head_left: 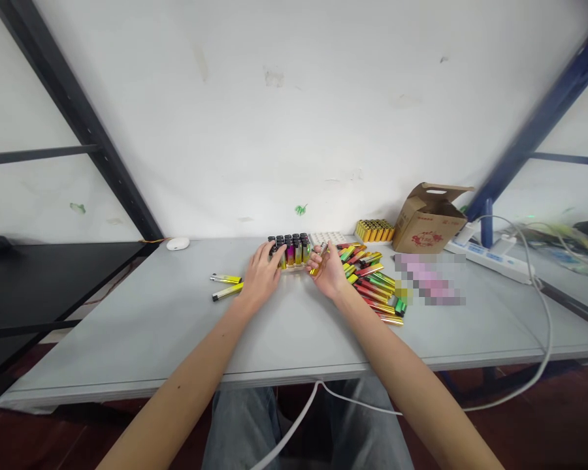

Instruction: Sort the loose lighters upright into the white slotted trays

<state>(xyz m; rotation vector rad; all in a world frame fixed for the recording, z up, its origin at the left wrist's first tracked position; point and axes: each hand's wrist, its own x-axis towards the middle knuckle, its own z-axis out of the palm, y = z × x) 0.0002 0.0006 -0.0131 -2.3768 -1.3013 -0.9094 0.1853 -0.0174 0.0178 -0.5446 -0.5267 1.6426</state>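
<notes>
We are curling our right hand's (329, 271) fingers around one lighter (323, 249) and resting our left hand (263, 274), fingers loosely spread, against upright lighters (298, 253), probably steadying them.

We count one white, scuffed wall (294, 130) bearing a small green smudge (300, 209); one pale grey, flat-topped bench (151, 313) against it; one black metal post (73, 98), left; one blue metal post (543, 111), right; one black tabletop (24, 281), far left; dark red flooring (24, 437) below.

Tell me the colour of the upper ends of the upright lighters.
The upper ends of the upright lighters are black, as the head view shows.
</notes>
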